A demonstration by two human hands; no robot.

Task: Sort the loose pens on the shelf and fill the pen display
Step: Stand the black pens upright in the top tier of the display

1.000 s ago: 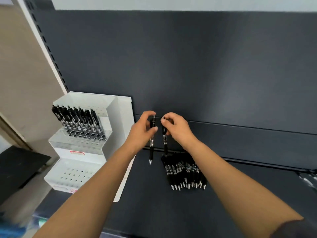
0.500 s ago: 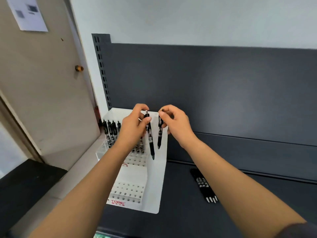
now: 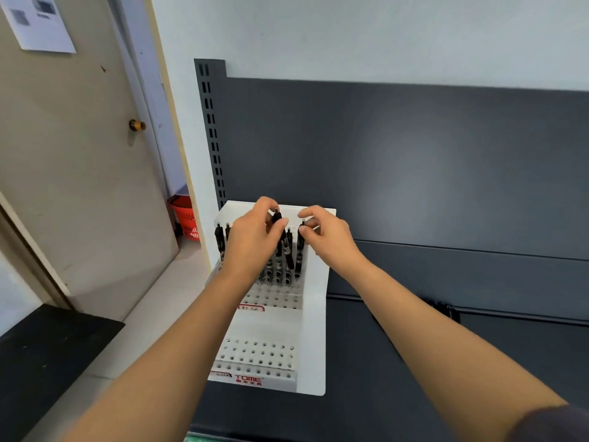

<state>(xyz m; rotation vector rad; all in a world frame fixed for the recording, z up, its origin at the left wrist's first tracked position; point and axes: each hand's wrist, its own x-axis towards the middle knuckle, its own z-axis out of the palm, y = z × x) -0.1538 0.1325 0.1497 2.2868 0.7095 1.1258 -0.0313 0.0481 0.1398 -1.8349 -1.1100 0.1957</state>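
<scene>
Left hand point(image 3: 255, 240) pinches a pen point(image 3: 276, 216) by its top, over the display point(image 3: 314, 330). Right hand point(image 3: 331, 240) pinches a second pen point(image 3: 299, 252) alongside.

The pen display point(image 3: 314, 314) looks like smooth white plastic, more satin than shiny. The pens point(image 3: 300, 250) are glossy black plastic with shiny silvery bands. The shelf point(image 3: 382, 362) and back panel point(image 3: 414, 161) look like dark grey painted metal, properly matt. The door point(image 3: 79, 186) is flat beige, its knob point(image 3: 137, 125) is shiny brass-coloured metal, and a paper sheet point(image 3: 38, 23) is stuck on it.
</scene>
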